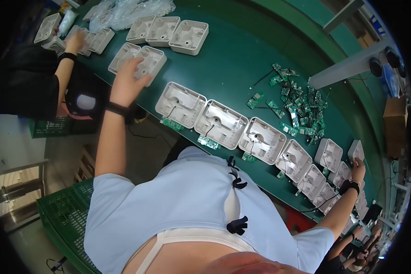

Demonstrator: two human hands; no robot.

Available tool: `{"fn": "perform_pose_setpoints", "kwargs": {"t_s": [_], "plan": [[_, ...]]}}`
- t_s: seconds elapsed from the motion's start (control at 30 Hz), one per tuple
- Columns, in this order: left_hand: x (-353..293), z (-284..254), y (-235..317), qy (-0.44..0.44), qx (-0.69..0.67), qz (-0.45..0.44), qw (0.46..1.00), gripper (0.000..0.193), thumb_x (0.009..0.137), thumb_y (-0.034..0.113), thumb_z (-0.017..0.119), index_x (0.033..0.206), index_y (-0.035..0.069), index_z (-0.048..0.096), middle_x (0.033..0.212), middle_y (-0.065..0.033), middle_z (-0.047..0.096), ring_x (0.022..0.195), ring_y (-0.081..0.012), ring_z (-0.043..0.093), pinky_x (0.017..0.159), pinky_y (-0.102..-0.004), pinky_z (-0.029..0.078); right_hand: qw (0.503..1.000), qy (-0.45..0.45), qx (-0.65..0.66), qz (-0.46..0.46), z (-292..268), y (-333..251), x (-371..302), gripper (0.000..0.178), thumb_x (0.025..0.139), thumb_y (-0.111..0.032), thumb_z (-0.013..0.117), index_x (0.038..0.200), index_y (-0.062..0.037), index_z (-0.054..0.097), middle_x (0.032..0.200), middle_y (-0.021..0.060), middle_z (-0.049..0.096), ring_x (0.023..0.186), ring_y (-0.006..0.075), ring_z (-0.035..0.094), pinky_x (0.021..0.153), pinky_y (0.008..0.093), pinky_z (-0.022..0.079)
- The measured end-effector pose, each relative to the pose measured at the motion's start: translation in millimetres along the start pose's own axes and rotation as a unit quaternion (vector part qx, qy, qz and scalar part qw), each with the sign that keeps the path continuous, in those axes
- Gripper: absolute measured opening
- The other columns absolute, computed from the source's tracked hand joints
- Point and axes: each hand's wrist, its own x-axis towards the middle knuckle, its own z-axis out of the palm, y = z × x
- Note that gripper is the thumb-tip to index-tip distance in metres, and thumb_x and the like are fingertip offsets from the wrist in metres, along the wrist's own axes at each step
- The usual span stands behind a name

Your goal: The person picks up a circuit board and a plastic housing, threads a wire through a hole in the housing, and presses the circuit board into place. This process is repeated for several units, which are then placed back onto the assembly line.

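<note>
My left hand [129,83] reaches over a pair of open white plastic housings [156,58] at the upper left. Its fingers are stretched out and the thumb stands apart; whether it touches them I cannot tell. At the far right my right hand [358,170] grips the lower edge of a tilted white housing [355,150]. A row of open housings runs along the table's near edge between my hands, among them a large one [221,123]. Small green circuit boards [208,142] hang by dark wires from several of these.
A heap of loose circuit boards [301,107] lies right of centre on the green table [233,59]. Three more housings [189,39] and clear plastic bags [123,13] are at the back left. A co-worker's hand [76,42] handles housings there. A grey post [338,66] rises behind the heap.
</note>
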Motion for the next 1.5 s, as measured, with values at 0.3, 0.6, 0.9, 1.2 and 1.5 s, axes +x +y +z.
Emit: {"fn": "perform_pose_setpoints", "kwargs": {"t_s": [0.3,0.6,0.9,1.2,1.5], "plan": [[-2.7,32.5,-35.1,0.015,0.246,0.001,0.969,0.068,0.075,0.04,0.087,0.131,0.01,0.063,0.134,-0.0117,0.063,0.129,-0.0347,0.056,0.103,-0.0549,0.043,0.994,0.037,0.101,-0.038,-56.5,-142.9,-60.1,0.029,0.099,-0.014,0.069,0.126,-0.0039,0.07,0.115,0.0112,0.074,0.096,0.0219,0.07,0.086,0.0324,0.054],[-20.6,51.7,-9.6,0.016,0.171,0.064,0.983,0.076,0.074,0.035,0.086,0.14,0.013,0.055,0.14,-0.017,0.06,0.138,-0.0353,0.05,0.107,-0.0595,0.039,0.919,-0.174,0.353,-0.021,-58.5,-429.5,-100.0,0.032,0.097,-0.024,0.073,0.118,-0.0009,0.07,0.081,0.0019,0.068,0.064,0.0063,0.062,0.053,0.0222,0.046],[-27.0,50.1,-11.8,0.037,0.037,0.007,0.999,0.088,0.077,0.03,0.089,0.147,-0.001,0.045,0.147,-0.023,0.05,0.141,-0.0392,0.047,0.113,-0.0514,0.04,0.925,-0.26,0.277,-0.015,29.9,-483.5,-17.4,0.03,0.095,-0.025,0.074,0.101,0.004,0.072,0.07,0.0068,0.07,0.048,0.0106,0.058,0.045,0.0254,0.044],[-24.8,28.1,0.1,0.201,-0.108,0.06,0.972,0.106,0.067,0.024,0.093,0.151,-0.005,0.035,0.147,-0.0249,0.046,0.136,-0.0387,0.049,0.117,-0.0462,0.037,0.771,-0.287,0.568,-0.024,-35.1,-469.3,-59.4,0.024,0.102,-0.013,0.061,0.12,0.0004,0.068,0.096,0.0065,0.076,0.058,0.0045,0.054,0.046,0.0187,0.034],[-40.3,32.8,97.1,0.084,-0.167,0.167,0.968,0.113,0.063,0.021,0.093,0.155,-0.003,0.031,0.153,-0.0256,0.038,0.141,-0.041,0.043,0.117,-0.0458,0.037,0.672,-0.228,0.704,-0.024,-35.7,-469.6,-93.9,0.032,0.102,-0.012,0.059,0.132,0.002,0.063,0.115,0.0091,0.075,0.065,0.0045,0.048,0.05,0.017,0.033]]}}
